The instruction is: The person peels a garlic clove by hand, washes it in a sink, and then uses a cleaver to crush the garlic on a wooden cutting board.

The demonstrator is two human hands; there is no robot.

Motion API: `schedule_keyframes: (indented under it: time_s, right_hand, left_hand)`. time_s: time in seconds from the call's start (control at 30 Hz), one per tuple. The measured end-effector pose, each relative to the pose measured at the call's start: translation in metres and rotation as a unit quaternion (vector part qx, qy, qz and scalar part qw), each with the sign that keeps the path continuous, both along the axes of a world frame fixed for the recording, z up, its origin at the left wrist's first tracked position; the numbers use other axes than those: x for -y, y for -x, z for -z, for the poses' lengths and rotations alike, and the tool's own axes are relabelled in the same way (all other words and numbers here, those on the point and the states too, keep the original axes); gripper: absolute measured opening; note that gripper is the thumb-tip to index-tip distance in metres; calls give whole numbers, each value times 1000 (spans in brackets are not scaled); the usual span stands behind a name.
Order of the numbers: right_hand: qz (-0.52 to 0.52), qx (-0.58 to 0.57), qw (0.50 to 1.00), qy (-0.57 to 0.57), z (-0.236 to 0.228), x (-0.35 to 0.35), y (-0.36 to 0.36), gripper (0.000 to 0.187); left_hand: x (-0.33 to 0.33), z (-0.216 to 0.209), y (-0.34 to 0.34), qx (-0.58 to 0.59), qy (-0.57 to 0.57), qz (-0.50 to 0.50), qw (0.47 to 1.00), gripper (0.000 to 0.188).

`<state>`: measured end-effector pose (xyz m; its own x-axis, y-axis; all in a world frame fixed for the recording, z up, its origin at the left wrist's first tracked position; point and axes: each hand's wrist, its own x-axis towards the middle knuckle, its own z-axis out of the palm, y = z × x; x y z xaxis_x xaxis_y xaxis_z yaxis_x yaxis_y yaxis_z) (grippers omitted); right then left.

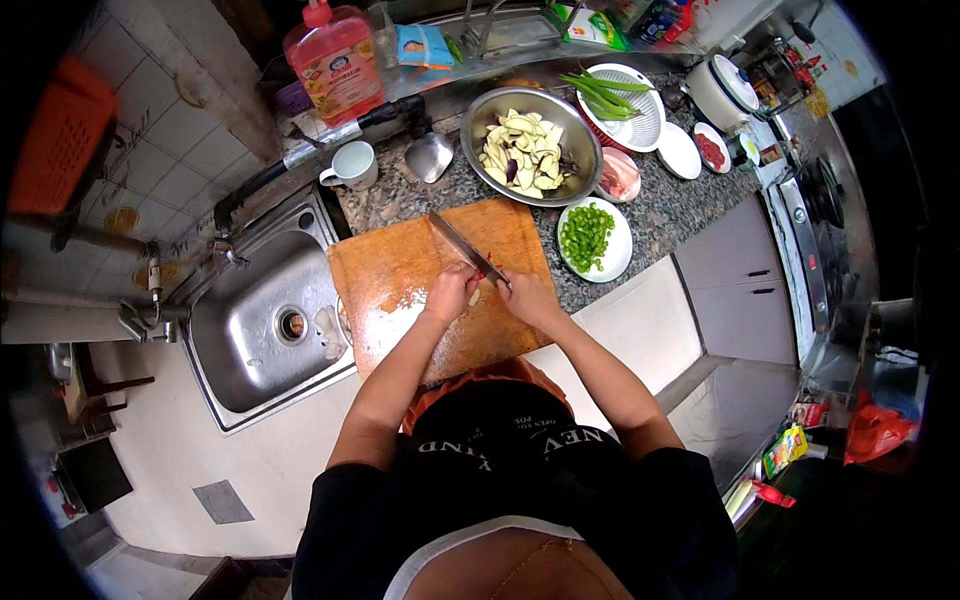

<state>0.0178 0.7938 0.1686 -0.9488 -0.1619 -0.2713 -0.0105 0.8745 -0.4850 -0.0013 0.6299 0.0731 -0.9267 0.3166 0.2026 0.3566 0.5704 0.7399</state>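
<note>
My right hand grips the handle of a kitchen knife, its blade slanting away to the far left over the wooden cutting board. Beside the blade, the fingers of my left hand are bent and pressed together on a small red piece that looks like chili pepper, mostly hidden by them. More red shows along the blade. A pale small piece lies on the board between my hands. Wet patches shine on the board's left half.
Left of the board is a steel sink. Behind stand a mug, a ladle and a steel bowl of cut eggplant. To the right are a plate of chopped green pepper, raw meat and a white colander.
</note>
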Motion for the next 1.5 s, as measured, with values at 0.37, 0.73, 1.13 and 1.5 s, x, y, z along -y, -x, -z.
schedule_keyframes:
  time_s: [0.37,0.73,1.13,1.5]
  right_hand:
    - [-26,18,999,-15,-3,-6,-18,23]
    - [-17,-20,998,52,-1,5,5,22]
    - [-24,6,999,31,6,-3,-5,25]
    - [-37,47,998,5,-18,-8,-12,24]
  left_hand:
    - [3,-1,-2,24,-4,-19,1000,5]
    - [5,-8,-4,10,14,-19,1000,6]
    - [0,-3,-8,-40,-24,-35,998,11]
    - [5,-13,-1,20,12,-22,999,8]
